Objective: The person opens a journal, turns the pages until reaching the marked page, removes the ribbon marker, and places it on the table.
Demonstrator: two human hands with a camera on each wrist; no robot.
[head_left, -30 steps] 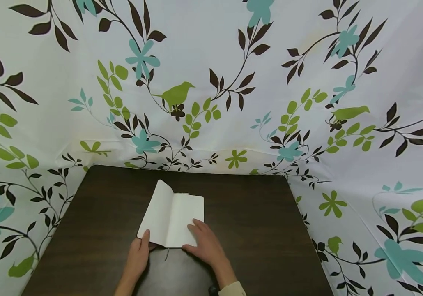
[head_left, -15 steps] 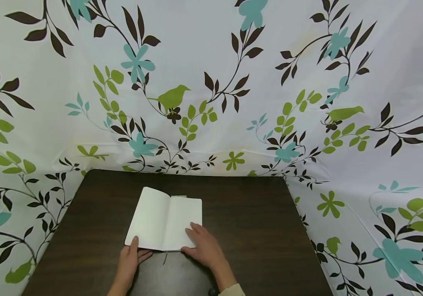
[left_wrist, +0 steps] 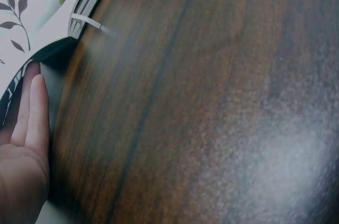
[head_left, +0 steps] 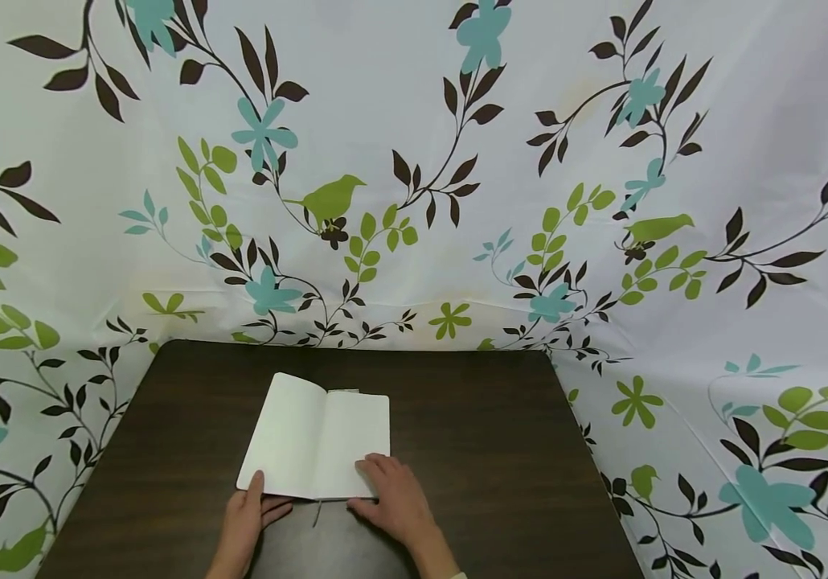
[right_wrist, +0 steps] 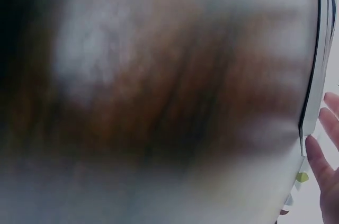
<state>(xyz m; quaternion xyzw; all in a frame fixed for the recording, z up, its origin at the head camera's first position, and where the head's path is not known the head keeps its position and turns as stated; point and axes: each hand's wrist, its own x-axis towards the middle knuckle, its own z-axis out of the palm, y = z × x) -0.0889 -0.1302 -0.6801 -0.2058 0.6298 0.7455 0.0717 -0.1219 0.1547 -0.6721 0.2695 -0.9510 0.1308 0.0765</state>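
Note:
An open notebook (head_left: 291, 438) with blank white pages lies on the dark table, its ribbon marker (head_left: 317, 515) hanging from the bottom edge. My left hand (head_left: 242, 515) holds the lower left corner, thumb on the page and fingers underneath. In the left wrist view those fingers (left_wrist: 37, 113) reach straight under the raised left cover. My right hand (head_left: 398, 503) rests on the lower right corner of the right page, fingertips on the paper. Seen from the right wrist, the thumb (right_wrist: 317, 160) touches the bottom edge of the page block.
The dark wood-grain table (head_left: 486, 450) extends around the notebook. A white curtain (head_left: 414, 104) printed with leaves, birds and flowers hangs behind the table and along both sides.
The notebook's left side has swung out and down to the left with my left hand, so it opens wider and flatter. My right hand stays on the right page.

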